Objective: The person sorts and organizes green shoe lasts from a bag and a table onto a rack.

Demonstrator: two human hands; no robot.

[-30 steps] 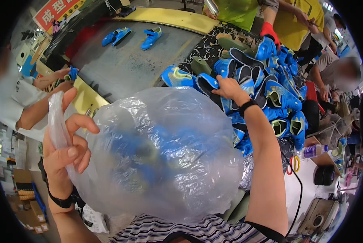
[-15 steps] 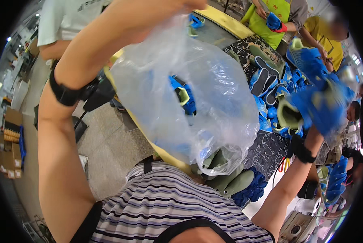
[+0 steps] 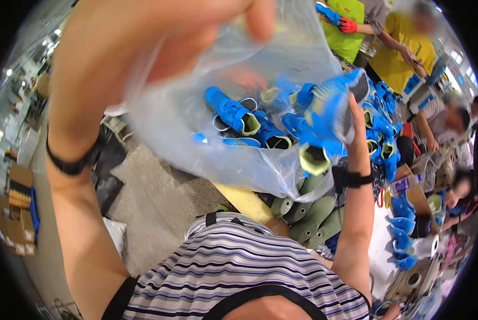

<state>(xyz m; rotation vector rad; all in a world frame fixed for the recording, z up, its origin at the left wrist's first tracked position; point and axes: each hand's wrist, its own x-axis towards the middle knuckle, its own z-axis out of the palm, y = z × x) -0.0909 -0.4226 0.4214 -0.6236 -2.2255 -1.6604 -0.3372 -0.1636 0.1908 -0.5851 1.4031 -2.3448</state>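
Observation:
My left hand (image 3: 225, 24), smeared by motion, is raised high and holds up the rim of a large clear plastic bag (image 3: 164, 128). The bag hangs wide, and several blue shoes (image 3: 227, 109) with pale green linings lie within or behind its thin film. At the bag's right side, my right hand (image 3: 358, 125) grips blue shoes (image 3: 324, 114), blurred, with one pale green opening tipped downward. How many it holds I cannot tell.
Blue shoes (image 3: 391, 154) are heaped on the table to the right. Olive-green shoe lasts (image 3: 319, 213) lie near my waist. Workers stand beyond, one with a red glove (image 3: 348, 25). A yellow table edge (image 3: 244, 200) shows below the bag; cardboard boxes (image 3: 20, 202) stand far left.
My right hand has swung left with the blue shoes, from the far right to the bag's side. The bag has spread open, and its blue shoes show more plainly.

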